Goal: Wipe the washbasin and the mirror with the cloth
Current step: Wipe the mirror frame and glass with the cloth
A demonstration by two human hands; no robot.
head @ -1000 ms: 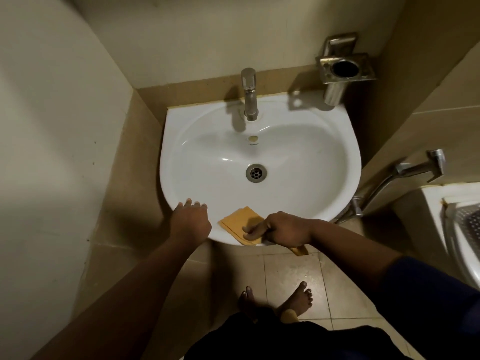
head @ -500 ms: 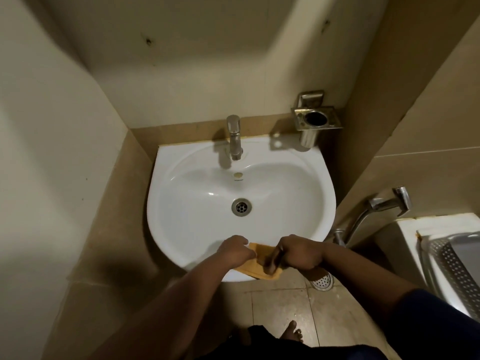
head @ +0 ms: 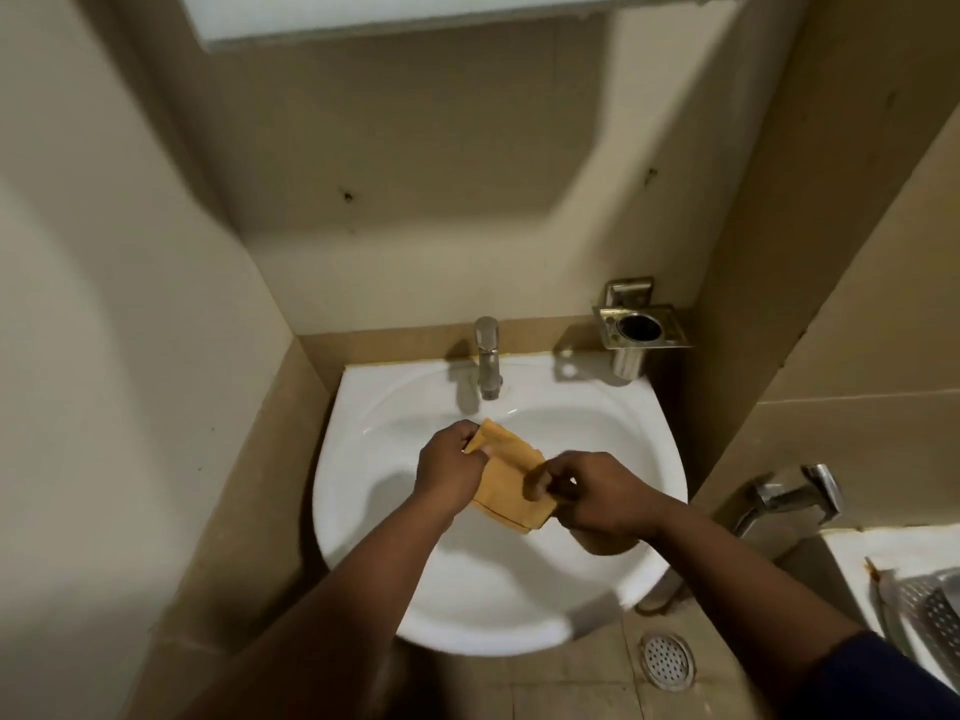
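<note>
Hanging limp and light above the washbasin [head: 613, 449] bowl, just in front of the tap [head: 488, 356], folded orange cloth [head: 511, 485], likely soft and best taken by its edges, pinched between left hand [head: 449, 472] and right hand [head: 602, 493].

Left hand [head: 451, 472]: bare, no ring, watch or glove to be seen
Left forearm [head: 332, 610]: bare for all its visible length, no sleeve on it
Right hand [head: 597, 493]: bare, no ring or glove, wrist without watch or band
Right forearm [head: 727, 563]: bare from the wrist back towards the elbow
Right sleeve [head: 878, 683]: dark navy blue cloth, plain, no print or seam visible, starts near the elbow at the lower right corner
Rest of clothing: out of view
</note>
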